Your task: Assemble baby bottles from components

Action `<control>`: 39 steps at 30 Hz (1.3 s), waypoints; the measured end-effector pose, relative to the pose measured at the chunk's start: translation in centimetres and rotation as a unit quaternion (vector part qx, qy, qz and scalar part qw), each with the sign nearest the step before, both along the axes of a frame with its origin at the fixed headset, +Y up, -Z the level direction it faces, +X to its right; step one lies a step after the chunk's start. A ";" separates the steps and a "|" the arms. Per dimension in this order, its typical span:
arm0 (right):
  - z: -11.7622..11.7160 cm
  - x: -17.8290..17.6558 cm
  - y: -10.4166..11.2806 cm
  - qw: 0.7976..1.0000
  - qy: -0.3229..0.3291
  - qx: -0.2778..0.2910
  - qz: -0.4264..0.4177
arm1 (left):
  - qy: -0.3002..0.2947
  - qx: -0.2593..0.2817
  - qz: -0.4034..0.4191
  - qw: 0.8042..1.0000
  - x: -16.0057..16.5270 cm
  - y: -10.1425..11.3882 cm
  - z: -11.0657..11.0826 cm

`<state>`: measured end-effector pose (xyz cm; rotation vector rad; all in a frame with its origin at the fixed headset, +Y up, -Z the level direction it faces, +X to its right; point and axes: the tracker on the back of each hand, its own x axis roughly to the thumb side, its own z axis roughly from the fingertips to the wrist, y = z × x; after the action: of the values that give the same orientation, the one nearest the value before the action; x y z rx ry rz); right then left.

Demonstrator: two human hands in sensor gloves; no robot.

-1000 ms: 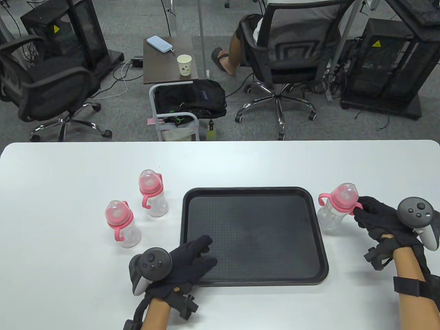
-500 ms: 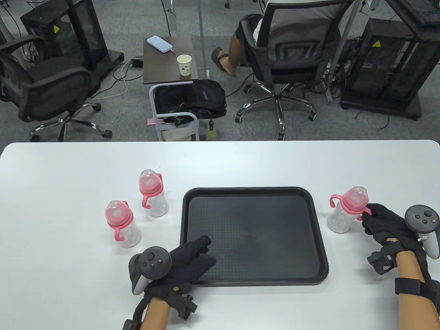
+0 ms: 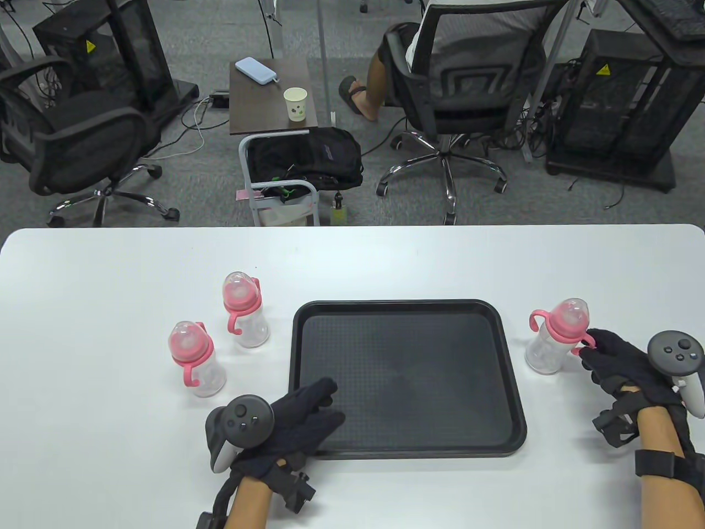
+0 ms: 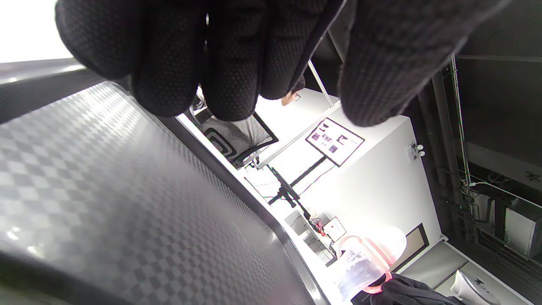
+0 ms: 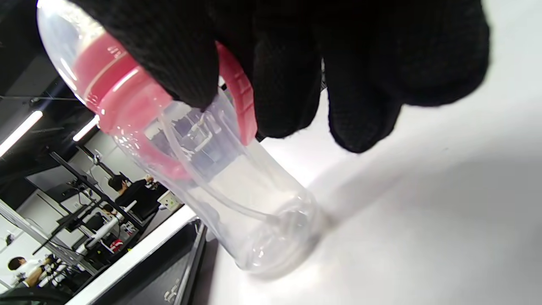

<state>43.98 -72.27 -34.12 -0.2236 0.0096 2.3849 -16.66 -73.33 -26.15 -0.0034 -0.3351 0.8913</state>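
Black gloves cover both hands. The right hand [image 3: 619,366] is at the table's right side, its fingers [image 5: 288,80] curled around the pink handle [image 5: 237,97] of a clear bottle [image 3: 553,341]. That bottle stands just right of the tray [image 3: 407,308], its base on the white table [image 3: 385,259] and its body leaning a little to the right. It carries a pink collar and a clear dome cap. In the right wrist view the thumb lies over the collar, the other fingers hook the handle, and the bottle's base meets the tabletop; a thin straw runs down inside the bottle.

The left hand [image 3: 300,419] lies flat and open on the near left corner of the tray, fingers [image 4: 190,55] stretched together over the textured floor, gripping nothing. The left wrist view shows the fingertips close above the checkered surface, with the right-hand bottle in the distance beyond the rim.

Two more bottles stand upright left of the tray, well apart from either hand: a far bottle [image 3: 245,308] near the tray's far left corner, and a near bottle [image 3: 195,358] further left and closer to the person. Both wear pink collars, handles and clear caps. The tray itself holds only the left hand.
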 end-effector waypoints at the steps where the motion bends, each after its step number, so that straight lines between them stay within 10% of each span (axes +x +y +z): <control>1: 0.1 0.1 0.0 1.000 0.002 0.000 0.000 | 0.000 0.000 0.000 1.000 0.0 0.0 0.0; 11: 3.4 -0.2 3.7 0.996 0.000 0.075 0.055 | -0.002 -0.004 -0.002 1.000 0.1 0.0 0.0; 19: 7.0 -11.0 8.0 0.957 0.104 0.244 0.114 | 0.045 0.046 -0.064 0.996 2.1 2.8 -0.1; 28: 6.8 -24.7 4.7 0.915 0.245 0.278 0.160 | 0.088 0.104 -0.149 0.979 4.8 4.2 0.5; 39: 6.7 -25.7 1.2 0.906 0.243 0.246 0.246 | 0.093 0.056 -0.157 0.982 3.3 2.5 0.9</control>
<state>18.31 -71.08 -27.40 0.6870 -0.4595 2.7752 -13.35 -70.79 -25.29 0.1270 -0.2014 0.5549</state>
